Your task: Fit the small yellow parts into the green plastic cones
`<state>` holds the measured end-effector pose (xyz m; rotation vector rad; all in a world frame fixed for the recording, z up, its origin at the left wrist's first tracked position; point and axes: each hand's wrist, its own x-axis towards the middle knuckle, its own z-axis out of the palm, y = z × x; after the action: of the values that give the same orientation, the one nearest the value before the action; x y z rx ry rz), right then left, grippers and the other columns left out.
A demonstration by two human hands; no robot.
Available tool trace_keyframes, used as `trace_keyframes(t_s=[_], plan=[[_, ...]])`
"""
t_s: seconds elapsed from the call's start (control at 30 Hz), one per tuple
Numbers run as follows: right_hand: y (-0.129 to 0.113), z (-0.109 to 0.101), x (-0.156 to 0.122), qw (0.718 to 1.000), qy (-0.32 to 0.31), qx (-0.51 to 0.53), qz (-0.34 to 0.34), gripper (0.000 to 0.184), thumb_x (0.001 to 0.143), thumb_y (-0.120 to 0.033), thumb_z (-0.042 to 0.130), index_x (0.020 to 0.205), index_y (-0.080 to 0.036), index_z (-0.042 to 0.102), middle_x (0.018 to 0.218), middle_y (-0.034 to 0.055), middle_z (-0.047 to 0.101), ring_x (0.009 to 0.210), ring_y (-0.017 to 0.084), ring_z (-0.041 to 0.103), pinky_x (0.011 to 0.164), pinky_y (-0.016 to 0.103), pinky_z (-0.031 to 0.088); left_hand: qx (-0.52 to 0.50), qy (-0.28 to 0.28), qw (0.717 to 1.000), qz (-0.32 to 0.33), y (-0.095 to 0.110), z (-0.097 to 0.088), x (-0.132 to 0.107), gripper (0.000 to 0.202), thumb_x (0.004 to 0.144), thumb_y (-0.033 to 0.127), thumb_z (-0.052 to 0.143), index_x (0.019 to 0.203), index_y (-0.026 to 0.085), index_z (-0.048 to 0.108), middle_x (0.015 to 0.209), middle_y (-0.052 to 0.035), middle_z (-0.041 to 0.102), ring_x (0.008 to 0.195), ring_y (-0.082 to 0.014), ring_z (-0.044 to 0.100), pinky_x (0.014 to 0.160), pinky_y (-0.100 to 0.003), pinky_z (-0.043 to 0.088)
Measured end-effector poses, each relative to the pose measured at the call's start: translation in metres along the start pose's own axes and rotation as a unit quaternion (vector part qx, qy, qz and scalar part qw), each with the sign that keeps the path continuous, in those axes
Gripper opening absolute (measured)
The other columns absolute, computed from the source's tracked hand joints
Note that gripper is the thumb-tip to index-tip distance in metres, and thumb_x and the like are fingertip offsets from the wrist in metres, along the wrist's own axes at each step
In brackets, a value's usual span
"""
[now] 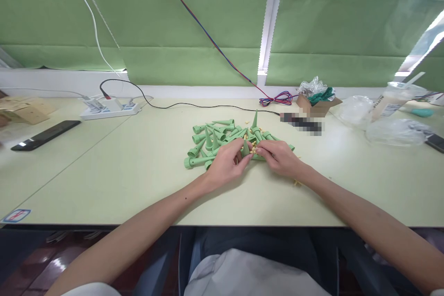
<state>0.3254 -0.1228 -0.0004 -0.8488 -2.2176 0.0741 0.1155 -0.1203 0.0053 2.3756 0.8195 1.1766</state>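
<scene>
A heap of green plastic cone-shaped spikes (215,138) lies in the middle of the pale table (138,175), with small yellow bits scattered among them. My left hand (227,163) is closed, its fingers pinching a green cone (245,149) at the near edge of the heap. My right hand (280,157) is closed too, fingertips pressed against the same cone from the right. One cone (255,119) stands upright at the back of the heap.
A power strip (109,108) with plugged cables and a black phone (45,135) lie at the left. A cardboard box (317,104) with plastic wrap, clear bags (395,130) and a plastic cup (393,99) stand at the right. Green blinds hang behind.
</scene>
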Motion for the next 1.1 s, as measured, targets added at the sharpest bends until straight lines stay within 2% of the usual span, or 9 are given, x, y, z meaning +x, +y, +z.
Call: trace_keyframes(t_s=[0.23,0.4,0.47,0.53,0.77,0.93,1.1], plan=[[-0.0038,-0.0017,0.0018,1.0,0.019,0.014,0.001,0.028,0.103,-0.023,0.044,0.076,-0.021,0.047,0.063,-0.0019,0.05,0.056,0.012,0.044,0.057,0.025,0.035,0.006,0.02,0.999,0.027,0.0016,-0.0013,0.0007,0.007,0.092,0.018,0.06,0.099,0.017,0.062,0.091,-0.0034,0.067,0.056,-0.0073,0.052,0.049,-0.021,0.046],[-0.0052,-0.0011,0.0011,0.998,0.049,0.028,0.021,0.025,0.101,-0.027,0.05,0.077,-0.021,0.051,0.063,-0.0025,0.052,0.054,0.012,0.045,0.056,0.025,0.036,0.004,0.04,0.998,0.049,0.0022,-0.0031,0.0024,0.016,0.093,0.013,0.058,0.107,0.019,0.065,0.11,-0.0078,0.069,0.088,-0.0147,0.068,0.051,-0.018,0.053],[-0.0053,-0.0007,0.0005,0.998,0.056,0.029,0.025,0.025,0.101,-0.027,0.052,0.077,-0.021,0.051,0.062,-0.0026,0.051,0.054,0.012,0.044,0.055,0.025,0.035,0.006,0.049,0.997,0.053,0.0021,-0.0031,0.0024,0.018,0.093,0.013,0.059,0.109,0.02,0.066,0.113,-0.008,0.07,0.1,-0.0175,0.068,0.053,-0.018,0.055],[-0.0054,-0.0005,0.0001,0.998,0.058,0.031,0.025,0.025,0.101,-0.027,0.052,0.076,-0.021,0.051,0.062,-0.0027,0.051,0.054,0.012,0.044,0.055,0.025,0.035,0.008,0.054,0.997,0.053,0.0018,-0.0027,0.0022,0.019,0.093,0.013,0.059,0.109,0.02,0.067,0.114,-0.0081,0.07,0.105,-0.0185,0.068,0.053,-0.018,0.057],[-0.0058,-0.0016,0.0015,0.998,0.056,0.028,0.014,0.028,0.102,-0.027,0.047,0.076,-0.021,0.051,0.062,-0.0018,0.051,0.055,0.012,0.045,0.055,0.025,0.036,0.007,0.05,0.997,0.053,0.0024,-0.0022,0.0022,0.017,0.093,0.014,0.06,0.107,0.019,0.068,0.113,-0.0092,0.07,0.103,-0.0187,0.069,0.053,-0.018,0.056],[-0.0062,-0.0021,0.0019,0.998,0.053,0.025,0.02,0.03,0.103,-0.031,0.044,0.076,-0.021,0.051,0.063,-0.0008,0.054,0.056,0.013,0.047,0.056,0.026,0.037,-0.008,0.036,0.998,0.057,0.0034,-0.0032,0.0029,0.014,0.094,0.015,0.058,0.103,0.019,0.068,0.11,-0.0087,0.069,0.09,-0.0152,0.068,0.052,-0.018,0.053],[-0.0075,-0.0022,0.0024,0.998,0.057,0.027,0.01,0.028,0.104,-0.028,0.043,0.078,-0.021,0.051,0.064,-0.0006,0.054,0.057,0.013,0.048,0.057,0.026,0.037,-0.005,0.041,0.995,0.086,0.0031,-0.0029,0.0018,0.014,0.095,0.016,0.058,0.103,0.02,0.069,0.101,-0.0069,0.068,0.078,-0.0115,0.064,0.051,-0.018,0.05]])
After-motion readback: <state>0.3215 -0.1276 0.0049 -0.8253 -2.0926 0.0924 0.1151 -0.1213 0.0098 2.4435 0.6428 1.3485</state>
